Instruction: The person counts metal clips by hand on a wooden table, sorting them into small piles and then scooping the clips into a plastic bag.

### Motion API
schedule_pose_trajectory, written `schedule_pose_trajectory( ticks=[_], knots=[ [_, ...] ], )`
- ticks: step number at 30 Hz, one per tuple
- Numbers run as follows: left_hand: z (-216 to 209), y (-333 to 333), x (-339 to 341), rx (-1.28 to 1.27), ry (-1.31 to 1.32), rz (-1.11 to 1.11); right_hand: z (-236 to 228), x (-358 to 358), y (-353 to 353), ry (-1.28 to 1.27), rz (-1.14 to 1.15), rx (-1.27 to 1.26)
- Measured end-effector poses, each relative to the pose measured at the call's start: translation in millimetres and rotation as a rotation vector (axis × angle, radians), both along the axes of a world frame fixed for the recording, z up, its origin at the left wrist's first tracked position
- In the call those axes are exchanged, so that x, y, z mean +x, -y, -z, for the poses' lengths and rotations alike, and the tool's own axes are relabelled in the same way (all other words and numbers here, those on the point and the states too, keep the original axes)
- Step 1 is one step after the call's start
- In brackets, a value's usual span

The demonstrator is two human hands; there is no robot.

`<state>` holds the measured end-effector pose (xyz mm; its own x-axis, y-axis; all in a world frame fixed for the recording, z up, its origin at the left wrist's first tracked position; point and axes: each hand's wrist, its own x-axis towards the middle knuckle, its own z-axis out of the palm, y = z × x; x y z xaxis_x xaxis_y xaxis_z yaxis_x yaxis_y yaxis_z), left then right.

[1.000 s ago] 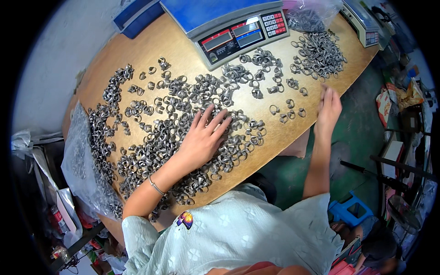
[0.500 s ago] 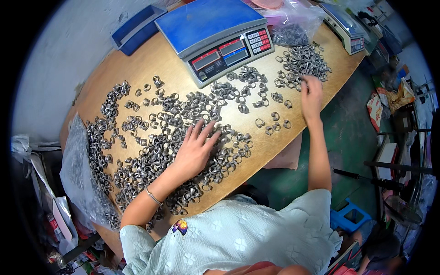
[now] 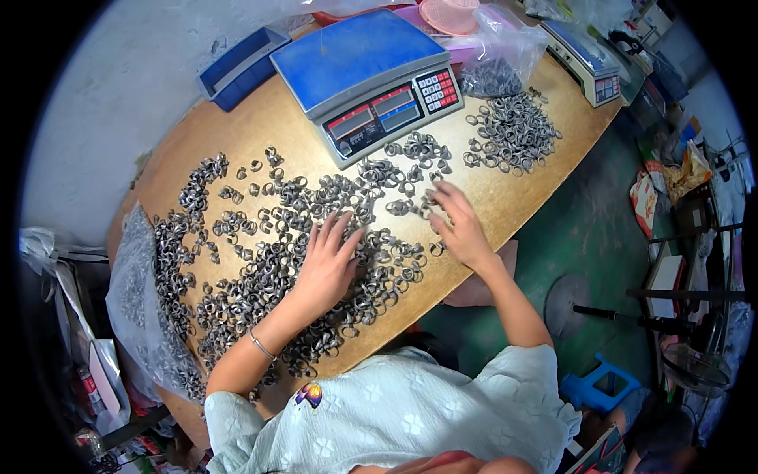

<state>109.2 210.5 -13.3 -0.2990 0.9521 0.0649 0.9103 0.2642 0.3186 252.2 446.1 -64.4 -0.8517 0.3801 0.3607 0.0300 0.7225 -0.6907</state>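
A big spread of grey metal rings (image 3: 260, 280) covers the left and middle of the wooden table. My left hand (image 3: 325, 261) lies over it, fingers apart on the rings. My right hand (image 3: 464, 231) is over a few loose rings near the middle, its fingers apart and curved, the tips touching or just above them; the hand partly covers these rings. Beyond my right hand is a separate heap of rings (image 3: 517, 130). Smaller clusters of rings (image 3: 380, 172) lie just in front of the scale.
A digital scale (image 3: 363, 67) with a blue top stands at the back. Beside it are a blue bin (image 3: 241, 69), a clear bag of rings (image 3: 493, 75) and a second scale (image 3: 584, 59). Another plastic bag (image 3: 130, 292) hangs over the left edge. A blue stool (image 3: 600, 382) stands at right.
My right hand has left the right heap and come left and nearer, over the loose rings in the middle. My left hand has barely moved. The view has shifted slightly.
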Motion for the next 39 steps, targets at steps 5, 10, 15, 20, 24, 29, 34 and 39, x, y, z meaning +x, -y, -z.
schedule_pose_trajectory(
  ticks=[5,10,15,20,24,29,34,39],
  knots=[
    [-1.2,6.3,-1.5,0.026,0.026,-0.002,1.8,-30.0,-60.8,-0.08,0.329,0.234],
    [-1.5,3.5,-0.1,0.043,0.035,-0.001,16.3,-42.1,-62.6,0.118,0.336,0.478],
    [-0.2,10.5,-1.3,0.046,0.057,-0.015,11.4,-33.0,-52.0,0.035,0.32,0.385],
    [0.1,7.3,-1.0,0.031,0.069,0.008,11.2,-34.6,-69.4,0.131,0.312,0.423],
    [1.3,5.1,-2.0,0.037,0.083,0.001,14.6,-38.8,-54.1,0.011,0.185,0.219],
    [-1.0,4.8,-11.2,0.081,0.097,-0.023,2.5,-33.0,-41.2,-0.014,0.129,0.257],
    [-8.5,-2.5,-11.7,0.084,0.111,-0.026,8.5,-20.3,-76.7,0.149,0.183,0.552],
    [-8.0,-6.7,-15.2,0.098,0.12,-0.023,7.8,-10.8,-111.7,0.211,0.319,0.688]
  ],
)
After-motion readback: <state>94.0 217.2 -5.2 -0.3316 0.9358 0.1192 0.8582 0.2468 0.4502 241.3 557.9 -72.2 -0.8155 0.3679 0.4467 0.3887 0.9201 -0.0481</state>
